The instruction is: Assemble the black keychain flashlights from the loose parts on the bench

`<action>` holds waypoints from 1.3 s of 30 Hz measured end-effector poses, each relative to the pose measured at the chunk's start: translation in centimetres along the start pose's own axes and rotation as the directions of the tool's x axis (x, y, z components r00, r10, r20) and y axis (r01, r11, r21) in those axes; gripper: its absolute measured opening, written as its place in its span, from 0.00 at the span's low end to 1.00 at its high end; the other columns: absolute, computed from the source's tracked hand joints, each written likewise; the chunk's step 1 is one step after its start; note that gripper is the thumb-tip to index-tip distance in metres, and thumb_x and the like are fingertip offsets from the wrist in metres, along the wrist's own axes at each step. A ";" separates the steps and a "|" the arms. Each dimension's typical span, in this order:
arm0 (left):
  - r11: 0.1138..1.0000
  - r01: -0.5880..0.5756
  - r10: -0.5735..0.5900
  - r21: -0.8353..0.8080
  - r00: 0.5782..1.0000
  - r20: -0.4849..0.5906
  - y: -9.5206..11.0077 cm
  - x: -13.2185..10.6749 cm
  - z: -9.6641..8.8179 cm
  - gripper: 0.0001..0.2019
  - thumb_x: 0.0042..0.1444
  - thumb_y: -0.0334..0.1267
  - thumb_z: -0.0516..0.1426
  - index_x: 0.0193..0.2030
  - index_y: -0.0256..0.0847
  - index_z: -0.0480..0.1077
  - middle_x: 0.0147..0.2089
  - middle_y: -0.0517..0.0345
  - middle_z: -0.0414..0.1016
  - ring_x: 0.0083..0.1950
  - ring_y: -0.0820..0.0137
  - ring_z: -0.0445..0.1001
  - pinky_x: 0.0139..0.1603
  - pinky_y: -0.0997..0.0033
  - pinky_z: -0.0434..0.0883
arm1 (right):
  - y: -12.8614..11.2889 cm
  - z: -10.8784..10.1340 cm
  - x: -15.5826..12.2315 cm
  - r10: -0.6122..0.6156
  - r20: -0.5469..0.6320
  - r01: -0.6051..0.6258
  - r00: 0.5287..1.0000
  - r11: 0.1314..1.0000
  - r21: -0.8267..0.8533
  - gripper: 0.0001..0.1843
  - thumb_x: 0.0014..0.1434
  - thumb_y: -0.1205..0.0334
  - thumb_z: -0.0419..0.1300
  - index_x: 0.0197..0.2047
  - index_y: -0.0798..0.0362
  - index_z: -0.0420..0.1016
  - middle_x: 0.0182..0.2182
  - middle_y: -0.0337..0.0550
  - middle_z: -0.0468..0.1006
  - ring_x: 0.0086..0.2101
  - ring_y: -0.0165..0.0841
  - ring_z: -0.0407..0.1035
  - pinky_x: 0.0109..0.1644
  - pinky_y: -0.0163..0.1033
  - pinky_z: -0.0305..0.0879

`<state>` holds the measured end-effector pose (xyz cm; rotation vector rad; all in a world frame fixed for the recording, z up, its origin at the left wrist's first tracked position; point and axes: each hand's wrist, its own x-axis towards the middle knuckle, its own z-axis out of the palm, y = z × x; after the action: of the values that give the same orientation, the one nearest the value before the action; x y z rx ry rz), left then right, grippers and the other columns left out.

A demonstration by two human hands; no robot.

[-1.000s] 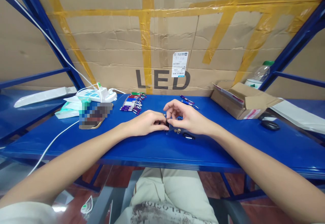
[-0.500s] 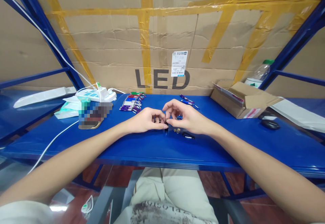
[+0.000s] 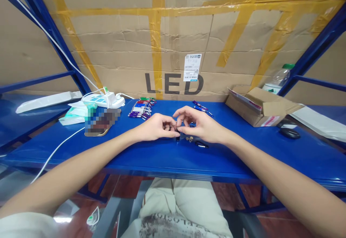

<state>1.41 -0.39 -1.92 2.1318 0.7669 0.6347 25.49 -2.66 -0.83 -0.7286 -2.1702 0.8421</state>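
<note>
My left hand (image 3: pixel 156 127) and my right hand (image 3: pixel 198 124) meet at the middle of the blue bench (image 3: pixel 162 155). Both pinch a small dark part (image 3: pixel 177 135) between their fingertips; it is too small to name. Just right of it lie a few small round button cells (image 3: pixel 190 138) and a black clip (image 3: pixel 201 144) on the bench. A row of several coloured keychain flashlights (image 3: pixel 140 109) lies behind my left hand. Two more flashlights (image 3: pixel 201 107) lie behind my right hand.
An open cardboard box (image 3: pixel 259 110) stands at the right, with a black mouse (image 3: pixel 290 133) and a plastic bottle (image 3: pixel 277 79) near it. A white power strip (image 3: pixel 104 99) with cables and a blurred object sit at the left. A large taped carton marked LED forms the back wall.
My hands have stayed together over the small part. The fingers have shifted slightly; the left hand's fingers curl a little more upward.
</note>
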 end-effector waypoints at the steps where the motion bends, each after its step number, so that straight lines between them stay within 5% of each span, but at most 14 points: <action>1: 1.000 0.001 -0.001 0.004 1.000 -0.001 0.0 0.0 0.0 0.16 0.58 0.48 0.70 0.35 0.36 0.78 0.26 0.65 0.70 0.27 0.76 0.64 0.29 0.75 0.61 | 0.0 0.0 0.0 0.000 0.002 0.000 1.000 1.000 0.001 0.18 0.65 0.62 0.68 0.57 0.50 0.74 0.43 0.42 0.83 0.40 0.35 0.75 0.46 0.42 0.72; 33: 0.998 -0.016 0.020 0.067 0.998 -0.058 -0.8 0.1 -0.1 0.17 0.58 0.50 0.70 0.41 0.36 0.80 0.28 0.63 0.72 0.29 0.74 0.67 0.30 0.75 0.63 | 0.2 -0.3 0.0 -0.001 0.009 0.002 1.000 0.994 -0.110 0.16 0.67 0.59 0.67 0.57 0.49 0.76 0.43 0.41 0.82 0.40 0.36 0.74 0.44 0.41 0.71; 39: 0.950 -0.167 0.191 0.263 0.979 -0.068 -0.4 0.0 -0.3 0.12 0.63 0.46 0.68 0.43 0.38 0.80 0.34 0.60 0.78 0.31 0.74 0.69 0.35 0.73 0.67 | 0.1 -0.9 0.0 0.006 -0.040 -0.011 0.999 0.992 -0.124 0.14 0.69 0.56 0.65 0.56 0.50 0.75 0.40 0.41 0.82 0.37 0.35 0.74 0.42 0.41 0.70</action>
<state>1.09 -0.06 -2.09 2.4443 0.7431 0.7703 26.23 -2.31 -0.46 -0.8091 -2.2001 0.6960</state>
